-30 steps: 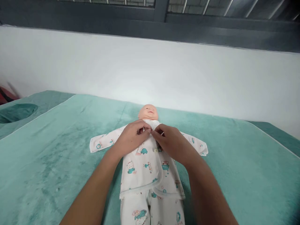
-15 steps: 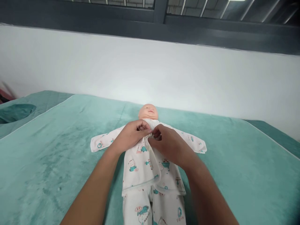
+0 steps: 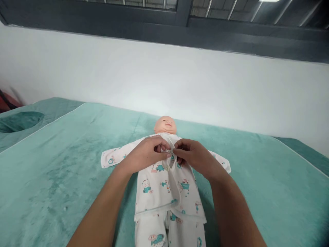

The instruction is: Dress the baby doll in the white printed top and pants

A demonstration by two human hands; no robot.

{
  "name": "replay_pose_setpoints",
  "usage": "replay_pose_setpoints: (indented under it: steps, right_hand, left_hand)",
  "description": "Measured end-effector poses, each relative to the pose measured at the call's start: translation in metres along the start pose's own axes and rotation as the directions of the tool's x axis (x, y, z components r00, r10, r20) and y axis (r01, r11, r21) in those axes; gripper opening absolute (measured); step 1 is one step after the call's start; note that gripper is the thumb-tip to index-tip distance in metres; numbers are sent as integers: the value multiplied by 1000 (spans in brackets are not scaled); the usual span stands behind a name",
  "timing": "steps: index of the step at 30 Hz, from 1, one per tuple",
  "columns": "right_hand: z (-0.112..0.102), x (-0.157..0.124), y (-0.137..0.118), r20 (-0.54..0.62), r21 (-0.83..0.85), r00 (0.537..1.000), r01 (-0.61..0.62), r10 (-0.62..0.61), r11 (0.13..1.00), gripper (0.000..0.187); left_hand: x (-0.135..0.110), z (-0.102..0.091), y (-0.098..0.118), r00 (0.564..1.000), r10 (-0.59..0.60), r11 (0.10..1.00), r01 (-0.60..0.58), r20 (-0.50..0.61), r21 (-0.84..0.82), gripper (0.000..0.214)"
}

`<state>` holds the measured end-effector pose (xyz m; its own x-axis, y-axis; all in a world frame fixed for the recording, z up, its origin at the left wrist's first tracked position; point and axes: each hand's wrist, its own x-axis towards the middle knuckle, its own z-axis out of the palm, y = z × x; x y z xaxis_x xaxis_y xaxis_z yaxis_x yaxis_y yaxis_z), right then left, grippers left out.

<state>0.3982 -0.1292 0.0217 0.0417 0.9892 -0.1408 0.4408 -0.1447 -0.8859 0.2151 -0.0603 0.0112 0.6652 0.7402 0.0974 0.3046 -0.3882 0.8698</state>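
A baby doll (image 3: 165,124) lies on its back on a teal blanket (image 3: 64,164), arms spread, dressed in a white printed top (image 3: 164,185) and matching trousers (image 3: 154,233). My left hand (image 3: 147,152) pinches the left edge of the top's front at the chest. My right hand (image 3: 195,156) pinches the facing edge, fingertips almost meeting the left hand's just below the doll's chin. A small snap button (image 3: 167,168) shows on the placket under my hands.
The teal blanket covers a wide bed that runs to a white wall (image 3: 164,79) behind the doll. A darker teal pillow (image 3: 17,120) lies at the far left. A dark window frame (image 3: 180,20) tops the wall.
Both hands stayed at the doll's chest and their fingertips drew closer together on the front edges of the top. The view shifted slightly downward.
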Motion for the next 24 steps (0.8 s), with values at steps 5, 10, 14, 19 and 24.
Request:
replay_pose_setpoints:
  steps: [5, 10, 14, 19, 24]
  right_hand:
    - [2, 6, 11, 18, 291, 1000, -15, 11, 957, 17]
    - [15, 2, 18, -82, 510, 997, 57, -18, 858, 26]
    - [19, 3, 21, -94, 586, 995, 79, -29, 806, 26]
    - [17, 7, 24, -91, 683, 996, 70, -11, 727, 25]
    - [18, 7, 24, -90, 648, 996, 78, -26, 757, 27]
  left_hand:
    - [2, 3, -2, 999, -5, 999, 4, -31, -31, 15]
    - [2, 8, 0, 993, -54, 941, 15, -107, -337, 19]
    - [1, 13, 5, 991, -62, 930, 16, -115, -367, 18]
    - [1, 16, 6, 992, -70, 943, 32, -103, -332, 19]
    - [2, 16, 4, 991, -95, 933, 57, -92, -356, 19]
